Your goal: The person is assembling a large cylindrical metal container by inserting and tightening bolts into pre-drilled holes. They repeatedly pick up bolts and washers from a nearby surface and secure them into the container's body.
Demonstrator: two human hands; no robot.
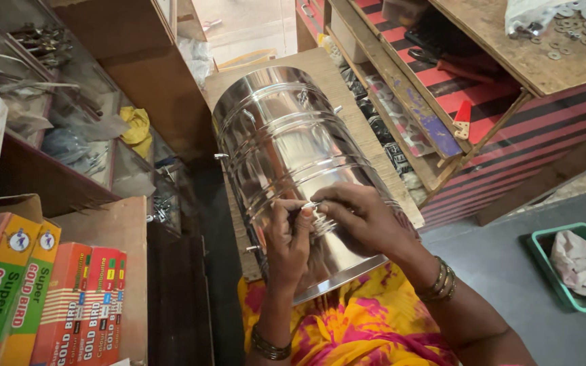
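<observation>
A large shiny steel drum (286,156) lies on its side along a narrow wooden worktop (347,102), its near rim over the person's lap. Both hands meet on its curved wall: the left hand (287,238) is curled, fingertips pinched on a small metal fitting (312,206), and the right hand (361,215) bends over from the other side, fingers closed on the same piece (what kind of part it is cannot be told). Colourful cartons (42,298) stand to the left; a green tray (568,271) holding crumpled cloth sits on the floor at right.
</observation>
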